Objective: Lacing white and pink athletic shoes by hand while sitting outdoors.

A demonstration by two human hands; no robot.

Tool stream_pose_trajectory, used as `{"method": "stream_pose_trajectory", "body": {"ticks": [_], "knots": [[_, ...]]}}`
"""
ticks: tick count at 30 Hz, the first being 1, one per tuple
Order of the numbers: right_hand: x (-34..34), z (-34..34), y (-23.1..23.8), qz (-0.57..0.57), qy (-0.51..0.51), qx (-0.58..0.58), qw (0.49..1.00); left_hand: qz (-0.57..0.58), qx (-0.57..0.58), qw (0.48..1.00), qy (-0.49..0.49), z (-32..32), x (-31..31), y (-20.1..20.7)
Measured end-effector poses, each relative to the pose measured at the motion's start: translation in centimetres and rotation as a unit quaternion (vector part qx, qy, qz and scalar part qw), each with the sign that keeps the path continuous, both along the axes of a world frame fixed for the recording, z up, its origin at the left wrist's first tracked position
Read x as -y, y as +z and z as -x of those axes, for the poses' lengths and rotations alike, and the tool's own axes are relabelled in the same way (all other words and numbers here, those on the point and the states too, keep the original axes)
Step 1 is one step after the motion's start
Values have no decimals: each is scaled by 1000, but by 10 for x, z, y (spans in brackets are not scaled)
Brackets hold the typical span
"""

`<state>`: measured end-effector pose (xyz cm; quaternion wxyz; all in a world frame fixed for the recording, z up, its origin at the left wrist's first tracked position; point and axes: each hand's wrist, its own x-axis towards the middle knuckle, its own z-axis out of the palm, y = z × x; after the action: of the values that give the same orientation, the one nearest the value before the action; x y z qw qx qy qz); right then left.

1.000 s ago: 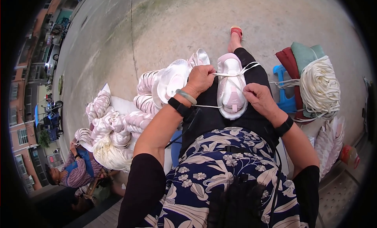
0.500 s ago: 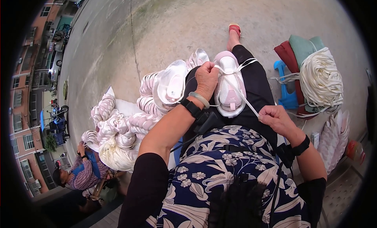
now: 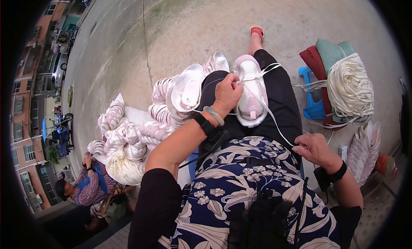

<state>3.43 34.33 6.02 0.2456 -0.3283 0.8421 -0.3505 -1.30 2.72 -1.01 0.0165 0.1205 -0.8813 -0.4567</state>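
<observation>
A pink and white shoe upper (image 3: 252,105) lies lengthwise on my lap. White shoelace (image 3: 258,93) runs through its upper part, with one loop trailing over its right side. At the shoe's left edge, the fingers of my left hand (image 3: 228,93) pinch the lace close to the eyelets. My right hand (image 3: 316,149), lower and to the right, grips the other end of the lace between thumb and fingers. Between the two hands that length hangs in a slight curve past the toe. A second white upper (image 3: 189,88) with its opening upward sits just left of my knee.
Stacked bundles of pink and white uppers (image 3: 161,113) and a bundle of white laces (image 3: 122,168) lie left. At right, a thick hank of laces (image 3: 349,86) rests on folded cloths above a blue stool (image 3: 313,101). A person (image 3: 88,184) works at far left.
My right hand has moved right and down, drawing out a longer stretch of lace, which now sags instead of being taut. My left hand has shifted slightly lower, still at the eyelets.
</observation>
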Motion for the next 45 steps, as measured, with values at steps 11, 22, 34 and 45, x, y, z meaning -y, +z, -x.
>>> {"method": "stream_pose_trajectory", "body": {"ticks": [11, 22, 34, 45], "knots": [[123, 101, -68, 81, -170, 27, 982, 184, -170, 959, -130, 17, -22, 11], [131, 114, -59, -20, -104, 32, 994, 209, -143, 959, -126, 32, -15, -3], [131, 103, -69, 16, -85, -85, 993, 219, -91, 957, -167, 34, -18, -4], [134, 112, -84, 11, -29, -105, 994, 334, -232, 894, -190, 27, -17, 11]]}}
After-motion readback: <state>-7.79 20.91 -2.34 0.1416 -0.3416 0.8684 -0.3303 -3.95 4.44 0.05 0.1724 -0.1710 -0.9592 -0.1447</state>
